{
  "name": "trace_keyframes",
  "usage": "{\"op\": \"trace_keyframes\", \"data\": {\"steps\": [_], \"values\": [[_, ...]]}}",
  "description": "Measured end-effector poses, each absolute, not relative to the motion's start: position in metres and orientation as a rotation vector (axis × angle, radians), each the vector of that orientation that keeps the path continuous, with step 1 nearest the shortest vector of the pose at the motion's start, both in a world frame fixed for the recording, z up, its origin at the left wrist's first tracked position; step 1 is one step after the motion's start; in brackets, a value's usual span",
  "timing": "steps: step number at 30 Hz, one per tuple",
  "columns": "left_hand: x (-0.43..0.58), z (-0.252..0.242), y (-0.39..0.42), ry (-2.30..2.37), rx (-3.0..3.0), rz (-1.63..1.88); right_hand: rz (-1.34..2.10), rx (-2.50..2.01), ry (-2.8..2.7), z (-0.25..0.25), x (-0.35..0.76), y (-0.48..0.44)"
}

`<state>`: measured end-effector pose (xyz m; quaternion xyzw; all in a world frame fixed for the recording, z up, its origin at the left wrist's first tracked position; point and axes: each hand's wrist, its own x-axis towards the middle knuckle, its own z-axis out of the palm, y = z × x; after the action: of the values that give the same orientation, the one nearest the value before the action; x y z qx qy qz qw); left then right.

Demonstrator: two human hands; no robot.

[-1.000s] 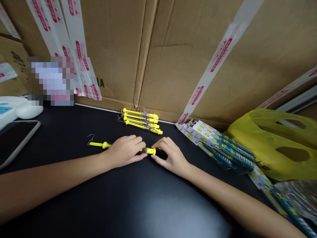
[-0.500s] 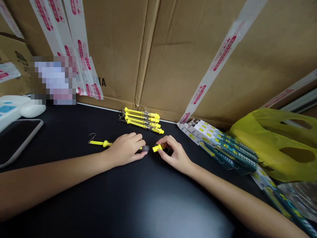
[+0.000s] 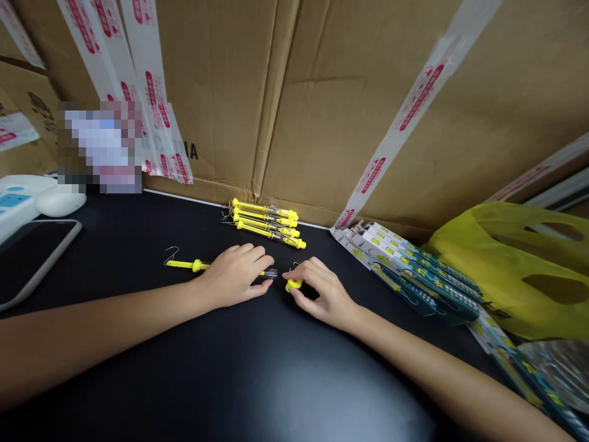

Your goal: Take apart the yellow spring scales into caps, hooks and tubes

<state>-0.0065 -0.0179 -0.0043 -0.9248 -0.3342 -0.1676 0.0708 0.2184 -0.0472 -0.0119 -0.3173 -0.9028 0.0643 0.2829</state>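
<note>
My left hand (image 3: 232, 279) lies on the black table, closed over a long yellow tool (image 3: 186, 265) that has a wire hook at its left end. The tool's clear open tip (image 3: 270, 273) sticks out past my fingers. My right hand (image 3: 319, 291) is curled just to the right of it and pinches a small yellow cap (image 3: 293, 284) between thumb and fingers. The cap is apart from the tip by a small gap.
Several more yellow tools (image 3: 267, 222) lie in a row against the cardboard boxes (image 3: 322, 104) at the back. A fanned stack of printed packaging cards (image 3: 409, 267) lies to the right, beside a yellow plastic bag (image 3: 524, 270). A phone (image 3: 32, 255) and a white device (image 3: 27, 199) sit at far left.
The yellow cap was on the tool's end a second ago. My right hand has pulled it off and turned it, and the clear tip is now bare. My left hand stayed put.
</note>
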Motion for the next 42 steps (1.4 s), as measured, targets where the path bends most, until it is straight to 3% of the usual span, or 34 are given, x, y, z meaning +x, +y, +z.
{"op": "trace_keyframes", "data": {"steps": [4, 10, 13, 16, 22, 27, 30, 37, 42], "values": [[-0.006, -0.004, -0.019, -0.991, -2.769, -0.504, 0.324, -0.934, -2.350, -0.009, 0.218, -0.049], [-0.006, -0.003, -0.020, -0.922, -2.716, -0.526, 0.942, -1.110, -1.779, -0.002, 0.216, -0.047], [-0.006, -0.003, -0.020, -0.900, -2.713, -0.528, 1.069, -1.081, -1.696, -0.001, 0.215, -0.044], [-0.006, -0.004, -0.020, -0.900, -2.718, -0.527, 1.015, -1.101, -1.737, -0.002, 0.215, -0.045], [-0.006, -0.004, -0.020, -0.912, -2.739, -0.523, 0.229, -1.030, -2.402, -0.001, 0.215, -0.053], [-0.006, -0.004, -0.020, -0.902, -2.740, -0.541, -0.048, -0.972, -2.546, -0.002, 0.212, -0.055], [-0.006, -0.004, -0.020, -0.883, -2.734, -0.554, 0.021, -1.028, -2.495, -0.004, 0.213, -0.054], [-0.007, -0.002, -0.022, -0.585, -2.753, -0.618, 0.776, -1.188, -1.944, -0.005, 0.214, -0.048], [-0.009, -0.004, -0.022, -0.386, -2.715, -0.621, 0.756, -1.188, -1.895, -0.010, 0.215, -0.045]]}}
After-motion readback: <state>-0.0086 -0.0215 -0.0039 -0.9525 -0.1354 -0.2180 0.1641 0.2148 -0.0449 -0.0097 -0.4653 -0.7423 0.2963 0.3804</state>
